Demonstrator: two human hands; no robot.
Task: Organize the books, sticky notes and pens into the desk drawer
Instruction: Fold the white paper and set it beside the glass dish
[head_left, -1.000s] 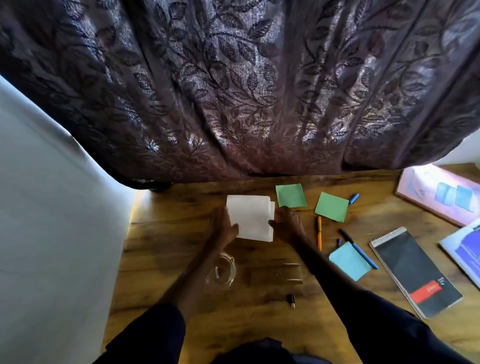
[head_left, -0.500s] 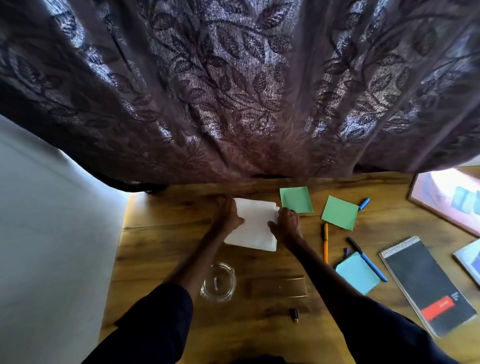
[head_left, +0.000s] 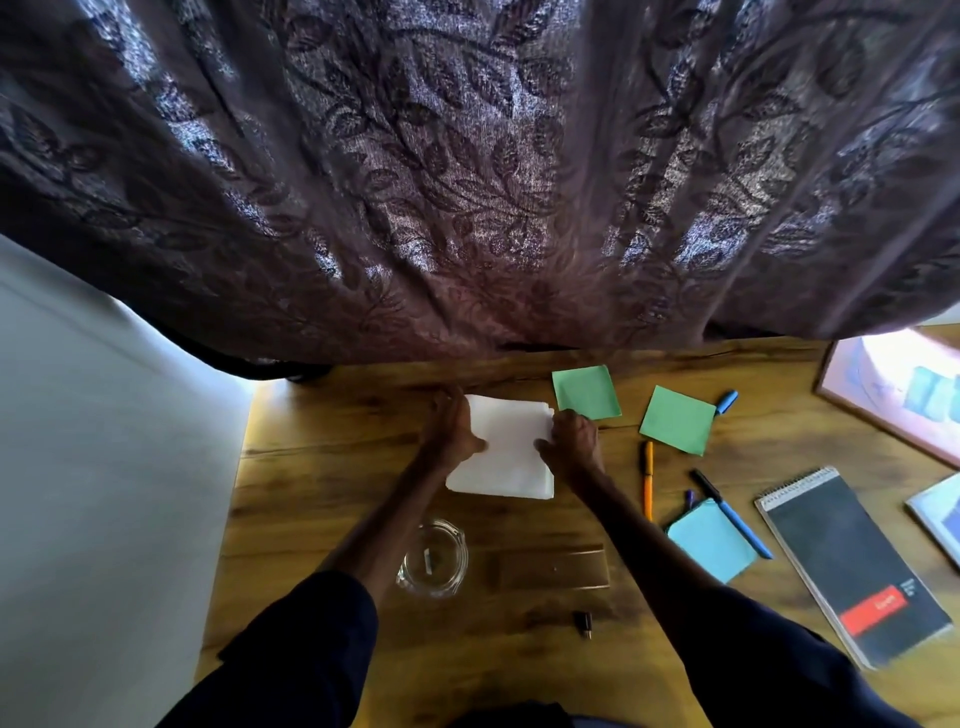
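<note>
A stack of white paper sheets (head_left: 506, 452) lies on the wooden desk (head_left: 322, 478). My left hand (head_left: 454, 428) grips its left edge and my right hand (head_left: 571, 441) grips its right edge. To the right lie two green sticky notes (head_left: 586, 392) (head_left: 677, 421), a light blue sticky note (head_left: 711, 540), an orange pen (head_left: 648, 478), a blue pen (head_left: 732, 514), a blue marker (head_left: 726, 401) and a small purple pen (head_left: 690, 498). A black spiral notepad (head_left: 852, 566) lies at the far right. No drawer is in view.
A dark leaf-patterned curtain (head_left: 467, 182) hangs over the desk's back edge. A glass ashtray (head_left: 434, 558), a clear ruler (head_left: 550, 569) and a small black cap (head_left: 584, 622) lie near me. Books (head_left: 893, 389) (head_left: 940, 512) sit at the right edge. A white wall (head_left: 104, 467) borders the left.
Both hands have slid the white sheets slightly away from me and squared them, the fingers now closed on the stack's two side edges. The view has tilted a little.
</note>
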